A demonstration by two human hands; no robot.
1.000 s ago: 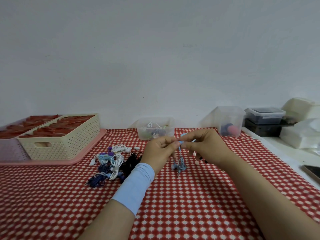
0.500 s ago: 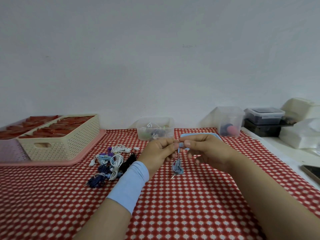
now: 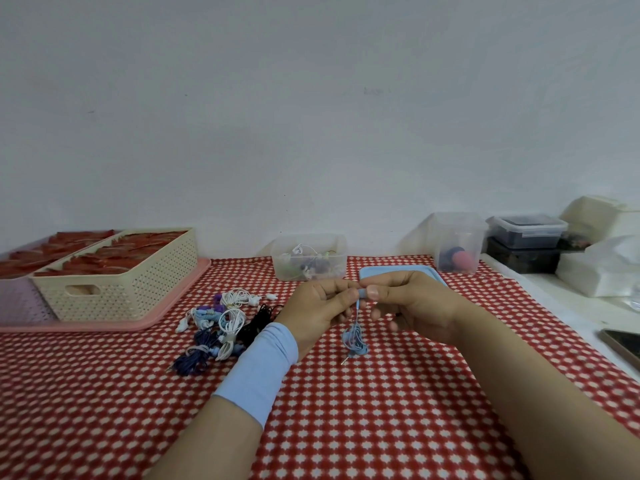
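Note:
Over the middle of the red checked tablecloth (image 3: pixel 346 410), my left hand (image 3: pixel 317 306) and my right hand (image 3: pixel 412 303) meet fingertip to fingertip. Together they pinch the top end of a light blue earphone cable (image 3: pixel 355 339). Its coiled bundle hangs below the fingers, with the metal plug just above the cloth. My left wrist wears a pale blue band. Behind my right hand lies a light blue lid (image 3: pixel 401 271), partly hidden.
A pile of white, blue, purple and black earphones (image 3: pixel 221 323) lies left of my hands. A cream basket (image 3: pixel 117 275) sits on a pink tray (image 3: pixel 166 306) at far left. Clear tubs (image 3: pixel 310 258) (image 3: pixel 457 242) stand at the back; boxes and a phone (image 3: pixel 623 344) at right.
The hanging coil has lifted slightly off the cloth and both hands have shifted a little. The blue lid behind my right hand has come into view.

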